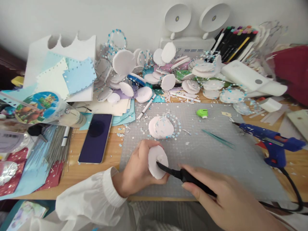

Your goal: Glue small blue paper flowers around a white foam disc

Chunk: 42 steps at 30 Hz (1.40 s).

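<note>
My left hand (137, 165) is wrapped round a thick white foam disc (153, 160), its flat face turned up toward me. Around the middle of that face is a small hollow. A black craft knife (184, 175) is gripped in my right hand (220, 195), and its dark blade tip touches the disc at the hollow. Just beyond my hands, more white foam discs (163, 127) lie on the grey cutting mat (190, 150), with pale blue and white paper bits scattered about them.
A blue glue gun (274, 141) lies at the right, its cord trailing down. Teal tweezers (218, 138) and a green sharpener-like piece (202, 113) rest on the mat. A phone (96, 138) and a lidded cup (38, 107) are left. Foam discs (124, 62) pile behind, before a lamp (187, 45).
</note>
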{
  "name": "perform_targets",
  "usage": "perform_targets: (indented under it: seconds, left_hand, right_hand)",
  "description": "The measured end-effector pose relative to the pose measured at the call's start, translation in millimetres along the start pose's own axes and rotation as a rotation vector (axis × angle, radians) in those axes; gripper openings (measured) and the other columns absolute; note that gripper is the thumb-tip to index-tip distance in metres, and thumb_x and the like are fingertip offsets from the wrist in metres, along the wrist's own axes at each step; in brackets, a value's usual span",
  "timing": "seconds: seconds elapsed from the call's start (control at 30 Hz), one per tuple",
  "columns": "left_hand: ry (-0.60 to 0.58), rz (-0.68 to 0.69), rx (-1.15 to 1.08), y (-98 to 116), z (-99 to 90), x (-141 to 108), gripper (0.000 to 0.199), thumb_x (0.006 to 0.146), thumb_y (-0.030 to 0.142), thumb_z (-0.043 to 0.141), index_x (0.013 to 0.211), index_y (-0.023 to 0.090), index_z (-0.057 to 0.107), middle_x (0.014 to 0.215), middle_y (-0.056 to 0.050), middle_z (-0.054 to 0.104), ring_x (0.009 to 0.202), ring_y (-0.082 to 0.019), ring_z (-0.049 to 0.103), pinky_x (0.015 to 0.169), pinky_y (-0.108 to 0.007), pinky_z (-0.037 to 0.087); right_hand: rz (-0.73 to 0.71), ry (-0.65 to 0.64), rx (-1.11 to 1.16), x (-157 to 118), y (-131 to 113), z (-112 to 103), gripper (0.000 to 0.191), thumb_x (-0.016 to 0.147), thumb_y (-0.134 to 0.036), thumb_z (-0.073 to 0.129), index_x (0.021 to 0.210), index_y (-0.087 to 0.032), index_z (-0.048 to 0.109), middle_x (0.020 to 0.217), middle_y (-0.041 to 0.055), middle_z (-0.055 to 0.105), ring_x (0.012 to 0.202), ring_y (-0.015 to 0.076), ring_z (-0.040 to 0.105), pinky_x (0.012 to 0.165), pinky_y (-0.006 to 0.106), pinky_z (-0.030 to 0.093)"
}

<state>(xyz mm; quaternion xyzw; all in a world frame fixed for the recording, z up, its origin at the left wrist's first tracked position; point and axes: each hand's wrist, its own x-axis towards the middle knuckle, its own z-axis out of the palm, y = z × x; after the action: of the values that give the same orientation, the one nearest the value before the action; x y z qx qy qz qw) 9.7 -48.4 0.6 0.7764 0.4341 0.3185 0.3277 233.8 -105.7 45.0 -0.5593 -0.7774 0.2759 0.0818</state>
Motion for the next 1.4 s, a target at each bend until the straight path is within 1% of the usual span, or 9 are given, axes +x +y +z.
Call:
perform_targets:
  seconds: [0.07, 0.2, 0.27, 0.53, 0.77, 1.0, 1.1, 1.23, 1.4]
  left_hand:
    - [-0.001, 0.019, 0.002, -1.0, 0.6, 0.0, 0.072, 0.062, 0.030, 0.078, 0.118, 0.022, 0.033, 0.103, -0.009, 0.063, 0.093, -0.026, 0.065, 0.077, -0.039, 0.054]
    - [0.026, 0.227, 0.087, -2.1, 1.6, 3.4, 0.066, 0.068, 0.028, 0.073, 0.120, 0.020, 0.033, 0.103, -0.012, 0.062, 0.094, -0.027, 0.062, 0.080, -0.043, 0.052]
    - [0.017, 0.266, 0.095, 0.0, 1.4, 4.8, 0.066, 0.070, 0.028, 0.072, 0.122, 0.019, 0.031, 0.103, -0.012, 0.061, 0.094, -0.027, 0.061, 0.082, -0.044, 0.051]
    - [-0.158, 0.031, -0.093, 8.6, 0.5, 0.5, 0.076, 0.063, 0.027, 0.077, 0.120, 0.024, 0.027, 0.106, -0.009, 0.060, 0.098, -0.026, 0.062, 0.083, -0.039, 0.051]
    - [-0.218, -0.033, -0.170, 10.1, 0.4, 1.5, 0.074, 0.063, 0.029, 0.078, 0.117, 0.025, 0.027, 0.107, -0.008, 0.059, 0.097, -0.025, 0.062, 0.083, -0.039, 0.051]
    - [-0.260, -0.071, -0.187, 13.1, 6.1, -0.8, 0.073, 0.061, 0.027, 0.077, 0.116, 0.023, 0.029, 0.107, -0.009, 0.057, 0.100, -0.027, 0.061, 0.085, -0.041, 0.050]
    - [-0.275, -0.086, -0.219, 9.8, 7.8, -1.0, 0.072, 0.061, 0.027, 0.077, 0.115, 0.023, 0.030, 0.105, -0.007, 0.058, 0.093, -0.024, 0.062, 0.080, -0.038, 0.051]
    - [-0.274, -0.117, -0.347, 4.3, 6.6, 1.5, 0.069, 0.064, 0.024, 0.075, 0.114, 0.024, 0.028, 0.103, -0.006, 0.059, 0.085, -0.020, 0.062, 0.073, -0.033, 0.051]
    - [-0.268, -0.110, -0.393, 4.4, 6.6, 3.6, 0.069, 0.061, 0.020, 0.077, 0.113, 0.023, 0.031, 0.103, -0.006, 0.060, 0.085, -0.020, 0.062, 0.074, -0.034, 0.050]
  right_hand:
    - [0.021, -0.013, 0.013, 1.0, 1.8, -1.1, 0.038, 0.096, -0.042, 0.037, 0.121, -0.027, 0.062, 0.106, 0.0035, 0.073, 0.091, 0.0213, 0.072, 0.077, 0.036, 0.061]
    - [0.045, -0.062, 0.028, 1.9, 6.9, -11.2, 0.036, 0.094, -0.044, 0.041, 0.117, -0.030, 0.065, 0.107, 0.0013, 0.073, 0.095, 0.0210, 0.071, 0.079, 0.034, 0.060]
    - [0.030, -0.065, 0.025, 1.6, 7.8, -18.4, 0.034, 0.094, -0.043, 0.043, 0.115, -0.031, 0.066, 0.107, 0.0001, 0.073, 0.094, 0.0206, 0.071, 0.076, 0.031, 0.061]
    - [-0.009, -0.038, 0.007, -1.8, 4.5, -27.0, 0.032, 0.093, -0.040, 0.044, 0.116, -0.033, 0.066, 0.107, -0.0035, 0.072, 0.092, 0.0181, 0.071, 0.071, 0.024, 0.061]
    - [-0.025, 0.008, -0.080, -8.1, 3.4, -26.9, 0.032, 0.093, -0.036, 0.043, 0.114, -0.032, 0.067, 0.102, -0.0032, 0.074, 0.085, 0.0183, 0.073, 0.061, 0.022, 0.061]
    - [-0.123, 0.107, -0.221, -15.0, 6.2, -20.6, 0.034, 0.094, -0.038, 0.041, 0.110, -0.026, 0.068, 0.094, -0.0011, 0.075, 0.071, 0.0225, 0.074, 0.051, 0.031, 0.062]
    - [-0.129, 0.071, -0.181, -21.8, 15.1, -20.5, 0.033, 0.094, -0.038, 0.041, 0.110, -0.027, 0.067, 0.094, -0.0010, 0.075, 0.072, 0.0226, 0.074, 0.053, 0.030, 0.062]
    - [-0.035, 0.067, -0.136, -32.5, 29.0, -22.0, 0.033, 0.094, -0.038, 0.042, 0.115, -0.030, 0.065, 0.100, -0.0011, 0.074, 0.083, 0.0224, 0.073, 0.061, 0.028, 0.063]
    - [-0.017, 0.040, -0.050, -26.0, 23.7, -18.1, 0.032, 0.094, -0.036, 0.041, 0.115, -0.031, 0.064, 0.102, -0.0015, 0.074, 0.085, 0.0201, 0.073, 0.062, 0.025, 0.062]
